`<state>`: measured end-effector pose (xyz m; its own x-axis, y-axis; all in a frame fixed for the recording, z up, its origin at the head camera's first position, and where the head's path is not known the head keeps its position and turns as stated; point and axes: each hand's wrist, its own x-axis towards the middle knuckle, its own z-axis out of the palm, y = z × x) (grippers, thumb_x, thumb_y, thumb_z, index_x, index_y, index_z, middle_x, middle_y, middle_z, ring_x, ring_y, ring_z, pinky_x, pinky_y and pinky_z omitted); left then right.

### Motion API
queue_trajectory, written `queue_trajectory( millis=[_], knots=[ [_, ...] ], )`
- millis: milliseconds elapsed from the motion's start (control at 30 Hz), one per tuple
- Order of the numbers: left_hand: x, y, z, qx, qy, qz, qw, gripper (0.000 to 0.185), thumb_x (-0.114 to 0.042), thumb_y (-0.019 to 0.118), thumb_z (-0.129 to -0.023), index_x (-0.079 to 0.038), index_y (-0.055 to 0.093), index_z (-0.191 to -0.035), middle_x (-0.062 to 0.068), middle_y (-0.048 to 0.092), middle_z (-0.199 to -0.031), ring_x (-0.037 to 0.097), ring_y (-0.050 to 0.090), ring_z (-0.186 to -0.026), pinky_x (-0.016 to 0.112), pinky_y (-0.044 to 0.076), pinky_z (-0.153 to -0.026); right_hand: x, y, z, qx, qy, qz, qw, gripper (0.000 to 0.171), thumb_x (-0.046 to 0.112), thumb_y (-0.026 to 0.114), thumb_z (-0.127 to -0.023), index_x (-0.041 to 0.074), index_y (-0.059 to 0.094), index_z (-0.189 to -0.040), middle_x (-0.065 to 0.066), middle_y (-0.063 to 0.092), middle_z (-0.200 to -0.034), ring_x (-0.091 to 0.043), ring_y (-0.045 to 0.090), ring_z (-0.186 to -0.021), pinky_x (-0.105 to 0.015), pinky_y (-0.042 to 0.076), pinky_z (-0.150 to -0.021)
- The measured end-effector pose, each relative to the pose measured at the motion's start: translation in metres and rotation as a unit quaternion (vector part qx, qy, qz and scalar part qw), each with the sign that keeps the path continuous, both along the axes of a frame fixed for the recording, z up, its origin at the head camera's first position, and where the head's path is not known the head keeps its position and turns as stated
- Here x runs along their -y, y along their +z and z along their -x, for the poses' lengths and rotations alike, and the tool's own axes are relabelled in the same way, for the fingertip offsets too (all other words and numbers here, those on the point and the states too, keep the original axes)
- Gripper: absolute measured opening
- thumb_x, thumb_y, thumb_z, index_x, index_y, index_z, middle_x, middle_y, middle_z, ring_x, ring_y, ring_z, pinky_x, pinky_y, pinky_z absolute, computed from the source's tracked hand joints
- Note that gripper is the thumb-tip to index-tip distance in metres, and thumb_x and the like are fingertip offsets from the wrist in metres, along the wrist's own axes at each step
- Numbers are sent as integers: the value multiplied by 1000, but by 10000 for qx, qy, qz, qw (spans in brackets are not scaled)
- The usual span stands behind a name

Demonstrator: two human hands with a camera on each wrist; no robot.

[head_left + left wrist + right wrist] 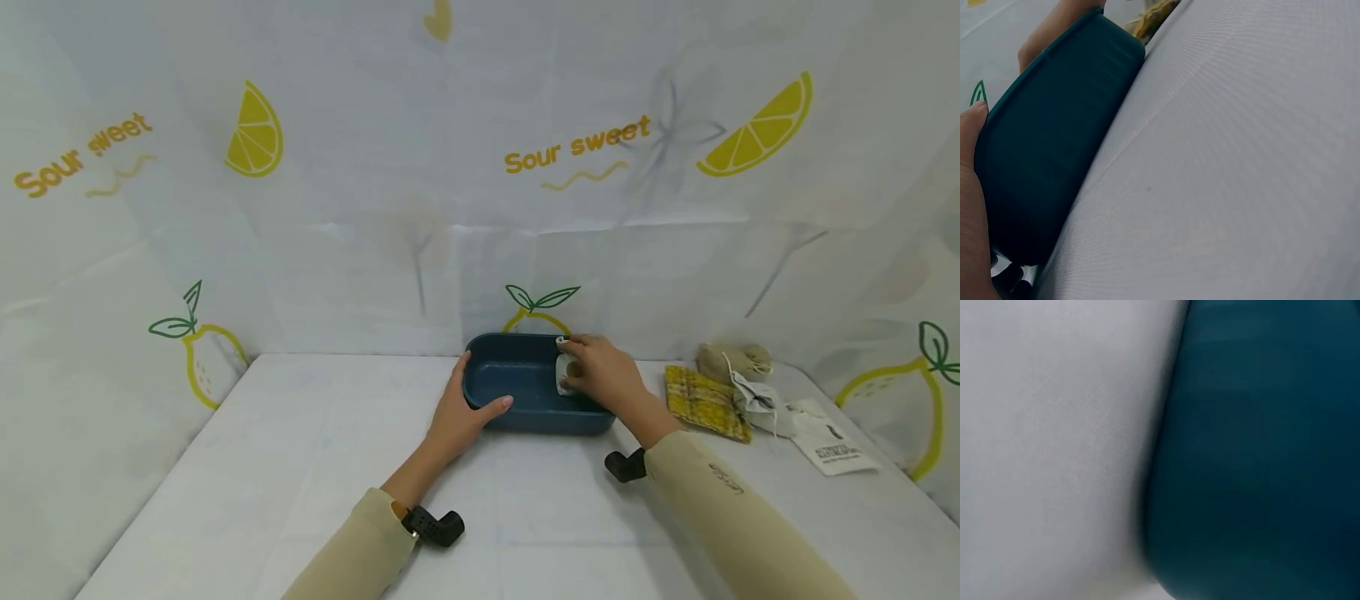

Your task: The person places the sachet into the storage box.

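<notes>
A dark blue rectangular container (547,423) stands on the table against the backdrop; its side wall also shows in the left wrist view. My left hand (459,421) holds its left end, the thumb over the near rim and the fingers along the left side. Inside the container's right part, my right hand (606,373) pinches a small white, flat-looking item (562,385) with a round beige patch. Fingers cover much of that item, and I cannot tell its kind. In the right wrist view, only the container's wall (1241,456) fills the right side.
Right of the container lie a yellow plaid pouch (701,400), a rolled beige bundle (723,361), a small white bag with a cord (761,404) and a flat white printed pouch (832,442). A lemon-print backdrop (360,275) rises behind the white table (337,467).
</notes>
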<state>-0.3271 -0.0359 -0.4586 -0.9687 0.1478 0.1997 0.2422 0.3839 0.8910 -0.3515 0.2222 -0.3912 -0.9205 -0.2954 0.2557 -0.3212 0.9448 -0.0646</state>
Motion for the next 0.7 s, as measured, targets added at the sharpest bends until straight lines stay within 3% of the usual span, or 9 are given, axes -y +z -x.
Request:
queue_trajectory(
  millis=[367,700],
  knots=[
    [-5,-3,-1,32,-85,1,10000,106,-62,75,-82,-28,16,-163,4,24,-169,32,26,-156,62,29,-120,-7,-5,-5,-250,-105,186,9995,61,31,86,-82,13,65,-137,-17,58,-144,-40,55,-129,-53,59,-81],
    [-1,0,1,22,-18,-32,10000,104,-58,76,-83,-28,17,-163,4,23,-169,32,25,-156,63,27,-121,-31,2,-31,-596,159,1598,9852,63,26,82,-86,4,59,-140,-27,48,-149,-52,44,-135,-66,43,-104]
  ],
)
